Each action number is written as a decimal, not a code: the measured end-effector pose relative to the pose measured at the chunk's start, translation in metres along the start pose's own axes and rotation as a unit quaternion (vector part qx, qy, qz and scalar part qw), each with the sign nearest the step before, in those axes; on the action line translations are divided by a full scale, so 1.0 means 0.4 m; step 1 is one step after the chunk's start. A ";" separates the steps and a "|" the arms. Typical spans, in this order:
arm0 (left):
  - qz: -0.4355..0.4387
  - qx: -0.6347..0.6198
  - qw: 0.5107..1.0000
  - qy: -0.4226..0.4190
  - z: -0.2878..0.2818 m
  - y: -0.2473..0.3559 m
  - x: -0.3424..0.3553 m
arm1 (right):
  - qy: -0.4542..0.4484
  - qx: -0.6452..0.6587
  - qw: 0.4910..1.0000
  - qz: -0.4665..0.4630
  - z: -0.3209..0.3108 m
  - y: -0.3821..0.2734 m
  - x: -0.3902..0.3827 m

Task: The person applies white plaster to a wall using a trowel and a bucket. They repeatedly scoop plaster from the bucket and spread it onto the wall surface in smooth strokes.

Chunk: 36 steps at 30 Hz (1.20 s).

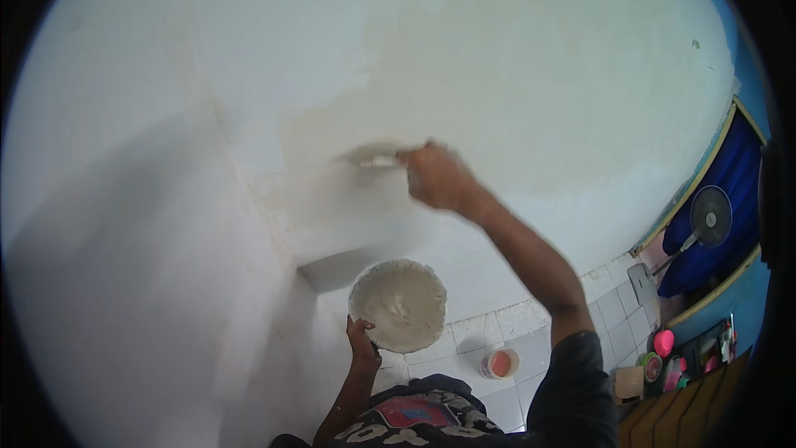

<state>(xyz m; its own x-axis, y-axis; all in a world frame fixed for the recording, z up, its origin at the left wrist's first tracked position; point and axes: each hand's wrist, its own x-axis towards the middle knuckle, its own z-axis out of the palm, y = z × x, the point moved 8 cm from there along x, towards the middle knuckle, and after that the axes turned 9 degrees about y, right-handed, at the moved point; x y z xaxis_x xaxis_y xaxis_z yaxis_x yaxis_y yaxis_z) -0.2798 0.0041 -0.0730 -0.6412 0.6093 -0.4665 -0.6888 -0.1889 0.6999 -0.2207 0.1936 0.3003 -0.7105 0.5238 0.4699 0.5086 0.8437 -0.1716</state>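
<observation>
In front of the wall (531,75), my right hand (439,174) is closed around a small pale-ended hand tool (379,161). Motion smears it, so I cannot tell whether it is a brush or a scraper. The tool is at or close to the wall, at the lower part of a beige patch (332,133) on the white surface. Lower down, my left hand (362,340) grips the rim of a round tub (398,305), thumb inside the edge and the other fingers mostly hidden. Thick off-white paste coats the tub's inside.
A wall corner (224,129) runs down on the left. On the tiled floor stands a small white bucket (500,362) with orange-pink contents. To the right are a standing fan (711,217), a blue curtain (738,174), a cardboard box (628,382) and several colourful household items.
</observation>
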 end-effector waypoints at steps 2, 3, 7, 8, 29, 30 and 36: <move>-0.001 -0.006 1.000 -0.017 0.012 0.000 -0.010 | 0.091 -0.008 0.992 -0.092 -0.120 0.039 0.090; 0.001 -0.011 1.000 -0.023 0.013 0.003 -0.009 | 0.122 -0.029 0.985 -0.116 -0.209 0.027 0.110; -0.009 0.007 1.000 -0.013 0.002 -0.009 0.001 | 0.332 0.001 0.942 -0.039 -0.541 0.009 0.143; -0.020 0.018 1.000 -0.009 0.023 0.002 -0.017 | 0.470 -0.020 0.880 -0.070 -0.604 0.000 0.100; -0.009 -0.018 0.999 -0.040 0.055 0.055 -0.075 | 0.012 0.147 0.979 0.138 0.119 -0.050 -0.493; -0.011 -0.017 0.999 -0.042 0.061 0.057 -0.082 | 0.017 0.153 0.976 0.153 0.134 -0.038 -0.492; 0.007 -0.044 0.998 -0.041 0.050 0.026 -0.051 | 0.021 0.152 0.978 0.140 0.170 -0.074 -0.469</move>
<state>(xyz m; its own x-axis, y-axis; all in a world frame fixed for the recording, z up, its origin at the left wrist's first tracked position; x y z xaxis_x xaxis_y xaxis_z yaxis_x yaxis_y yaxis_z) -0.2673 0.0052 -0.0456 -0.6233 0.6668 -0.4084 -0.7096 -0.2629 0.6538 -0.1355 0.0784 0.1581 -0.5393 0.7399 0.4021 0.5084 0.6667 -0.5451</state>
